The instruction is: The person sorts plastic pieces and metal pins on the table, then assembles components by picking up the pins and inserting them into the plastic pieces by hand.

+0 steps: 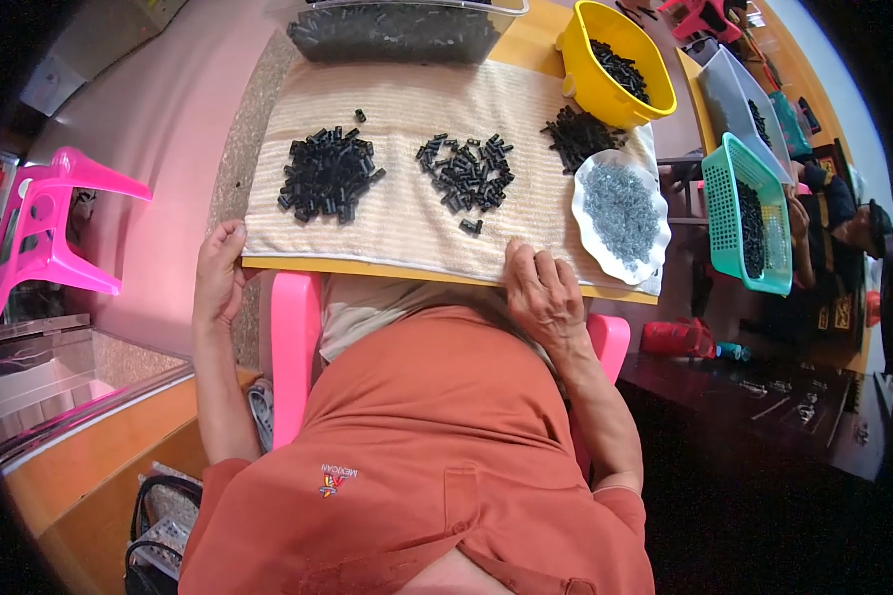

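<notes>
A cream striped towel [397, 109] covers the yellow-edged table. My left hand [220, 273] is closed at the towel's near left corner, its fingertips pinched together at the edge. My right hand [544, 288] lies at the front edge with bent fingers closed over the towel's border; its thumb is hidden. On the towel are a left pile of short black tubular pieces [327, 177] and a looser middle pile of similar pieces [474, 178]. A third heap of thin black pieces [580, 139] lies at the right, beside a white scalloped dish [585, 220] of small clear pieces.
A clear bin [397, 45] of dark pieces stands at the far edge, a yellow tub [585, 84] at the far right. Beyond are a green basket [726, 248] and a person [843, 233]. Pink stools flank the table; one stool [55, 233] is at the left.
</notes>
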`<state>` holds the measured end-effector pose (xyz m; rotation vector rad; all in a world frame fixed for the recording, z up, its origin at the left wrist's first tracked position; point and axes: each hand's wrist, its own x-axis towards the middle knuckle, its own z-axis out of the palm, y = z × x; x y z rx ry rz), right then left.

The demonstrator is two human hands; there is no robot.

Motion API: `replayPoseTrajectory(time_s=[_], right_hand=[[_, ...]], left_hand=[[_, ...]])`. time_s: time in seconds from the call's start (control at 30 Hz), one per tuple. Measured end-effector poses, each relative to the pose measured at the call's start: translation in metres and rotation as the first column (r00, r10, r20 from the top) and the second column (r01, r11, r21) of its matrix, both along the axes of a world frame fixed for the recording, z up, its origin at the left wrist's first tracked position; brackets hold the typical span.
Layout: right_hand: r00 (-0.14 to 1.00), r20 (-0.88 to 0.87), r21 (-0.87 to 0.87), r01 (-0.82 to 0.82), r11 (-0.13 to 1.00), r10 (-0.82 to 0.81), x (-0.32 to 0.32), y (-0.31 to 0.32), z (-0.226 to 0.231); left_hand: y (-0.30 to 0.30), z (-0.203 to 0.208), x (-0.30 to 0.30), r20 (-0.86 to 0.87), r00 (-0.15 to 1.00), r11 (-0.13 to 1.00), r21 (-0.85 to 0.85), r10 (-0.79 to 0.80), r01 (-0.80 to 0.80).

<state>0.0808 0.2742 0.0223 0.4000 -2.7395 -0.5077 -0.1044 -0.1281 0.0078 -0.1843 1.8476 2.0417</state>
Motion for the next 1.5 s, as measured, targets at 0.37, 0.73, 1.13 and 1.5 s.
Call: replayPoseTrajectory(time_s=[0.37, 0.73, 1.13, 1.5], right_hand=[[0.992, 0.089, -0.490, 0.125, 0.863, -0.093, -0.006, -0.009, 0.045], [0.986, 0.160, -0.676, 0.142, 0.723, -0.044, -0.059, -0.023, 0.035], [0.986, 0.169, -0.805, 0.134, 0.579, 0.007, -0.056, -0.010, 0.036], [0.998, 0.012, -0.773, 0.051, 0.632, -0.066, -0.098, 0.002, 0.033]], left_hand=[[-0.012, 0.011, -0.006, -0.108, 0.986, 0.968, -0.230, -0.127, 0.099], [-0.004, 0.046, -0.012, -0.476, 0.873, 0.885, -0.353, 0.110, -0.304], [0.095, 0.078, 0.028, -0.338, 0.938, 0.992, -0.115, -0.078, 0.041], [0.177, 0.068, 0.032, -0.269, 0.888, 0.921, 0.004, -0.373, 0.389]])
